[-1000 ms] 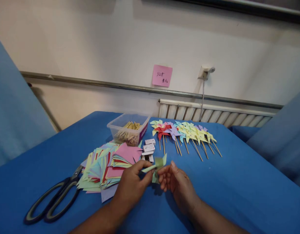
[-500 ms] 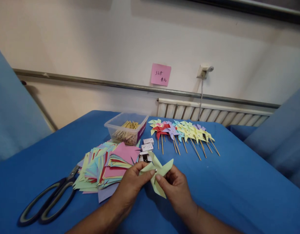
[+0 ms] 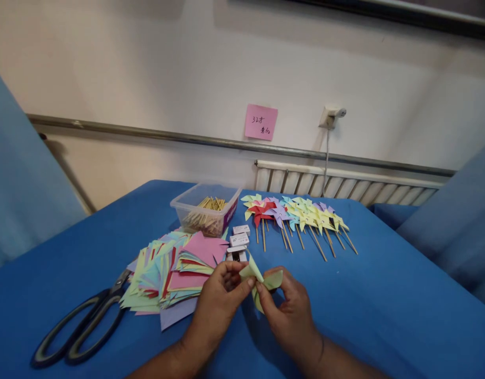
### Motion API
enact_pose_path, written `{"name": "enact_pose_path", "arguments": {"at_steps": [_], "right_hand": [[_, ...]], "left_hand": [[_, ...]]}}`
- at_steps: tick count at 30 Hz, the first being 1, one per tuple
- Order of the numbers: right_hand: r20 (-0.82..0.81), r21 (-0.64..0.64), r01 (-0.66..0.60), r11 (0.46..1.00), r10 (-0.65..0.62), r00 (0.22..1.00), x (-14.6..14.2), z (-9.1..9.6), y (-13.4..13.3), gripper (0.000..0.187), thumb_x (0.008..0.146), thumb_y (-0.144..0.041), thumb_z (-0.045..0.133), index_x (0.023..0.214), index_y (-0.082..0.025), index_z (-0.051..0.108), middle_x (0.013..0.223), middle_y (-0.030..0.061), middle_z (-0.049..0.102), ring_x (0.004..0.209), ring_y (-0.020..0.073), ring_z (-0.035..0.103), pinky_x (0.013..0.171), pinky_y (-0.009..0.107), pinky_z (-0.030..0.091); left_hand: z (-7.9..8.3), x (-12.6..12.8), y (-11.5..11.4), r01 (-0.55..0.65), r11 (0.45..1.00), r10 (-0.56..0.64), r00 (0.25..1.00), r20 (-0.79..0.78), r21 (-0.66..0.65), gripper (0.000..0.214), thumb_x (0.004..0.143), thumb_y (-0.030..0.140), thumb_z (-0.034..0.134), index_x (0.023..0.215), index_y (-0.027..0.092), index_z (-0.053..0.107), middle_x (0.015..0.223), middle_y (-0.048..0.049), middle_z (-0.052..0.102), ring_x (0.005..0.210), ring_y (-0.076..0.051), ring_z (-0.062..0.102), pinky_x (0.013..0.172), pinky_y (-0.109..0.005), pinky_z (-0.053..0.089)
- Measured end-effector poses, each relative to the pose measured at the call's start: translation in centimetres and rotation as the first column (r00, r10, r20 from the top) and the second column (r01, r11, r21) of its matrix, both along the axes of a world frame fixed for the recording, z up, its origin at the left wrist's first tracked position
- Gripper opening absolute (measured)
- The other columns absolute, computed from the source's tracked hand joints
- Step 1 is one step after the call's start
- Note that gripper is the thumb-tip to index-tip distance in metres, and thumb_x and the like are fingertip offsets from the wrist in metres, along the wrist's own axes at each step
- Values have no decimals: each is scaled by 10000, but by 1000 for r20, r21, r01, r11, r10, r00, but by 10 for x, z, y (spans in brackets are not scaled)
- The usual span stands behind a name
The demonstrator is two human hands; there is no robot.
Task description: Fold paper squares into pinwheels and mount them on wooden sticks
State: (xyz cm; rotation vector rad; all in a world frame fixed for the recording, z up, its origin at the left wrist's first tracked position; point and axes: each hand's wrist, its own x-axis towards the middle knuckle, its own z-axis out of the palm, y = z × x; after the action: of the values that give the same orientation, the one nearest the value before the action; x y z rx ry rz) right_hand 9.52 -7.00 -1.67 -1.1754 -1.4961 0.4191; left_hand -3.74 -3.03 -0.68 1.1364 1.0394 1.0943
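Note:
Between my two hands is a pale green paper pinwheel point(image 3: 255, 267), tilted so its blades show edge-on. My left hand point(image 3: 222, 295) pinches it near the centre from the left, thumb in front. From the other side my right hand point(image 3: 288, 302) grips it, its thumb tip meeting the left thumb at the middle. The pinwheel's back is hidden by my fingers. Just beyond my left hand stand small white boxes point(image 3: 239, 240), the nearest one open with dark contents. A pile of coloured paper pieces point(image 3: 175, 273) lies left of my left hand.
Large dark-handled scissors point(image 3: 79, 329) lie at the left on the blue tablecloth point(image 3: 376, 295). A clear plastic tub point(image 3: 179, 208) holds many thin wooden sticks point(image 3: 206, 210). Several pinwheels on sticks point(image 3: 297, 215) lie in a row at the back right. A wall and radiator point(image 3: 341, 184) stand behind.
The pinwheel has tipped from facing me to nearly edge-on, and its silvery centre pin no longer shows. Both thumbs have come together at its middle.

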Motion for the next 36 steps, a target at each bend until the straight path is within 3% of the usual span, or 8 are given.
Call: {"name": "enact_pose_path", "arguments": {"at_steps": [5,10,13,21,28,36], "right_hand": [[156,152,-53,987,29,987,3,-2,0,98,825,-105,487,799,-188,531,735,18,560,699,145,535,638,260,409],[307,183,-47,982,-12,952,4,-4,2,144,827,-91,461,877,-192,552,756,38,586,722,172,550,653,289,417],[387,221,-50,974,-40,921,5,-3,4,153,819,-91,464,902,-191,544,788,47,600,760,187,563,677,309,427],[559,233,-36,972,-104,823,7,5,4,257,808,-117,476,1056,-168,521,941,105,610,876,235,558,734,378,461],[591,178,-73,981,-47,806,5,7,-3,482,777,-121,479,1254,-102,418,1074,161,582,985,275,532,800,442,477],[463,127,-126,984,54,885,1,5,-4,434,783,-81,474,1210,-158,481,1029,112,615,926,215,573,810,366,502]], "left_hand": [[1,-1,-3,-47,993,52,997,-48,111,257,645,296,715,743,180,507,1169,-83,586,984,-214,589,848,-330,441],[5,-4,-3,49,990,-25,984,-176,134,132,687,271,659,768,169,639,965,-52,679,878,-210,601,792,-295,449],[8,-4,-4,83,993,-64,979,-194,87,166,693,248,636,832,174,688,836,-25,705,804,-206,608,768,-297,458],[11,-3,-5,118,992,-114,990,-84,50,269,646,233,669,908,184,706,889,-26,715,878,-232,618,839,-320,462],[11,-6,-5,180,980,-175,983,-58,84,392,629,224,704,1016,185,659,980,-55,696,889,-228,616,851,-327,458],[20,-6,-5,80,996,-74,988,-133,40,280,746,380,593,891,159,686,833,-34,704,801,-205,606,761,-282,462]]}}
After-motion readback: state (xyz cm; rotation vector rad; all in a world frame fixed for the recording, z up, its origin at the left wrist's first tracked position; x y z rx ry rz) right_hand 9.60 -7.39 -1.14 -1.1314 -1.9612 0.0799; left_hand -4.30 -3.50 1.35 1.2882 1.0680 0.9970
